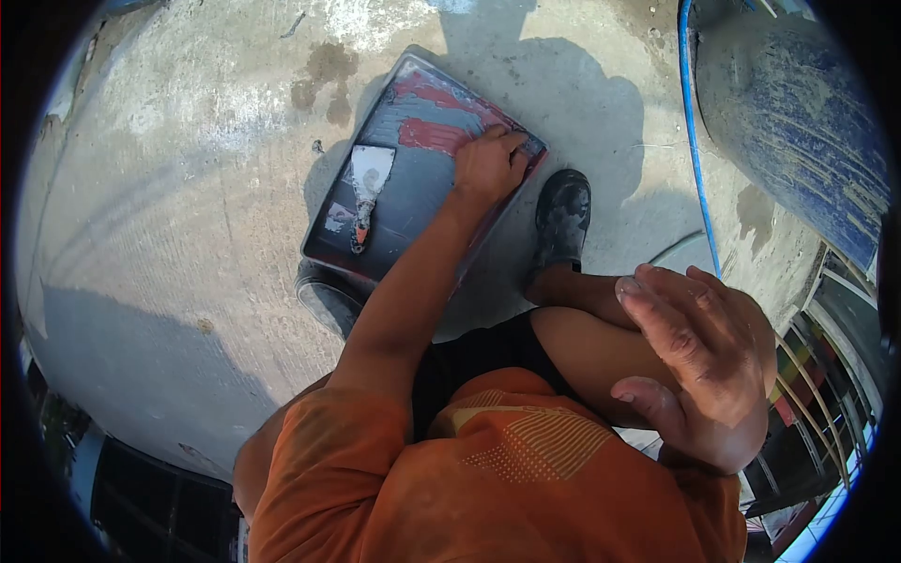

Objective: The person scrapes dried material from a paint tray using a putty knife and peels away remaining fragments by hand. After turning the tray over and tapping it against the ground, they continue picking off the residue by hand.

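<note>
My left hand (488, 161) rests on the upper right part of a grey, shallow panel with raised edges (413, 211). Its fingers are curled down near the panel's right edge. Whatever lies under them is hidden. Red smears of filler (434, 134) mark the panel's upper half, beside that hand. A putty knife (372, 174) lies on the panel's left side, its white-smeared blade pointing up and its handle toward me. My right hand (704, 347) is raised above my right knee, with fingers stretched out, thumb apart and nothing in it. Pale residue shows on its fingertips.
The panel lies on rough concrete (169, 178) between my dark shoes (563, 211). A blue hose (695, 141) runs along the right, next to a large, scuffed blue drum (798, 122). Metal bars (817, 375) stand at the lower right.
</note>
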Demonstrator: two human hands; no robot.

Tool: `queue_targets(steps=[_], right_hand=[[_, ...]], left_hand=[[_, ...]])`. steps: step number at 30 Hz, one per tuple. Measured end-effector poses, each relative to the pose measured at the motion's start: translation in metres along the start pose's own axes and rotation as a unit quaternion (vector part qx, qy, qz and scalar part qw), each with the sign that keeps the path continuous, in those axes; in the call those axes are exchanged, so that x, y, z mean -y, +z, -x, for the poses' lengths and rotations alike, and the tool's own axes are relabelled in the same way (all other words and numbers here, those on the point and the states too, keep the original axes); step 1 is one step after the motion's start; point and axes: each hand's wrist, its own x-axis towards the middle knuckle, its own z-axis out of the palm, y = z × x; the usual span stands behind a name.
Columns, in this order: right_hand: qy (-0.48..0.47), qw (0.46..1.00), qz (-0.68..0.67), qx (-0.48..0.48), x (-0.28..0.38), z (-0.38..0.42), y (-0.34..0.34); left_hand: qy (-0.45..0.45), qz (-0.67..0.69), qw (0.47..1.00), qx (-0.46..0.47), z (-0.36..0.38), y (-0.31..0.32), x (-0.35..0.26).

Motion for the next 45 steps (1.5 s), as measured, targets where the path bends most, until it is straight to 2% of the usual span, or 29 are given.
queue_targets(steps=[1,3,4,6,9,13,16,19,21,25,30,34,37,39,40,42,43,45], right_hand=[[-0.001,1.000,0.000,0.002,0.001,0.000,0.000],[-0.009,1.000,0.001,0.000,0.001,-0.001,-0.001],[-0.010,1.000,0.001,0.001,0.001,-0.001,-0.001],[-0.013,1.000,0.006,-0.001,0.000,0.000,-0.001],[-0.008,1.000,0.002,-0.007,0.000,-0.001,0.001],[-0.012,1.000,0.007,0.001,-0.005,-0.002,0.001],[-0.016,1.000,-0.003,0.007,-0.008,-0.003,0.002],[-0.010,1.000,-0.005,0.015,-0.007,-0.005,0.003],[-0.012,1.000,0.001,0.027,-0.006,-0.007,0.001],[-0.011,0.999,0.003,0.033,-0.005,-0.008,0.000],[-0.002,0.999,0.004,0.032,-0.010,-0.006,0.002],[0.010,0.999,0.004,0.038,-0.006,-0.007,0.000],[0.035,0.998,0.035,0.043,-0.004,-0.009,-0.010],[0.022,0.992,-0.074,0.101,-0.018,-0.006,-0.037],[0.017,0.992,-0.074,0.102,-0.028,-0.009,-0.042],[-0.024,0.983,-0.140,0.119,-0.057,-0.026,-0.048],[-0.013,0.981,-0.160,0.106,-0.079,-0.040,-0.042],[0.032,0.979,-0.181,0.087,-0.127,-0.081,-0.012]], left_hand=[[-0.002,0.000,1.000,0.000,0.002,0.004,0.005],[0.029,0.086,0.989,-0.118,0.002,0.016,0.020],[0.027,0.086,0.989,-0.118,0.003,0.015,0.019],[0.009,0.062,0.996,-0.061,0.006,0.013,0.019],[0.011,0.055,0.998,-0.035,0.004,0.007,0.014],[0.003,0.043,0.999,-0.030,0.002,0.007,0.011],[0.031,0.026,0.999,-0.035,0.004,0.006,0.009],[0.011,0.007,1.000,0.004,0.001,0.005,0.006],[-0.039,0.060,0.997,-0.038,0.000,0.010,0.009],[-0.020,0.094,0.992,-0.080,0.006,0.018,0.017],[-0.004,0.098,0.994,-0.036,0.003,0.010,0.016],[-0.027,0.098,0.995,0.006,-0.001,0.002,0.014],[-0.001,0.044,0.998,0.034,-0.003,-0.001,0.014],[-0.057,0.098,0.992,0.051,-0.001,-0.001,0.003],[-0.059,0.096,0.993,0.047,-0.001,0.001,-0.005],[-0.197,0.153,0.966,-0.071,0.001,0.010,-0.025],[-0.202,0.151,0.965,-0.076,0.003,0.021,-0.032],[-0.191,0.062,0.950,-0.238,0.008,0.048,-0.045]])
